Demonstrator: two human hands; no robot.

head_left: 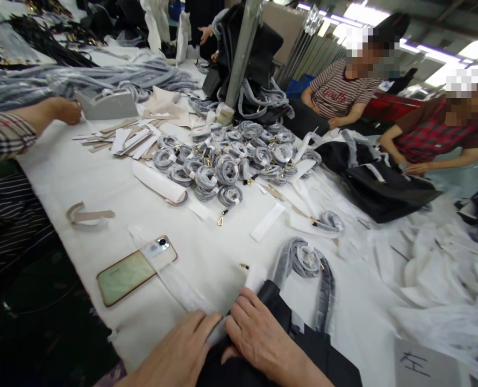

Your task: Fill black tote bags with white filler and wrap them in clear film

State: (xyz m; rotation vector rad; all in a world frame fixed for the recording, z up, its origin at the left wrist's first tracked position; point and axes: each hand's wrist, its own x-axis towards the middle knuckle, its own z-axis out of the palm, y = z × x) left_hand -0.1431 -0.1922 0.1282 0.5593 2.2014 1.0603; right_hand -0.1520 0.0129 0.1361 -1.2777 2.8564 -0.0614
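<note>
A black bag (323, 355) lies at the table's front edge, its near part cut off by the frame. My left hand (186, 344) is closed on the bag's left edge, thumb side up. Beside it, nearly touching, my right hand (258, 333) is closed with bent fingers on the same edge, where a pale strip shows. White paper (256, 278) sticks out just beyond my right fingers. The bag's plastic-wrapped handle (327, 290) arches up to the right, around a coiled, wrapped strap (304, 259).
A phone (128, 277) lies left, under a clear plastic strip (182, 287). Many wrapped strap coils (226, 169) fill the middle. A metal post (242, 54) stands behind. Co-workers sit right, by black bags (384, 183); another person's hand (67, 110) reaches in left.
</note>
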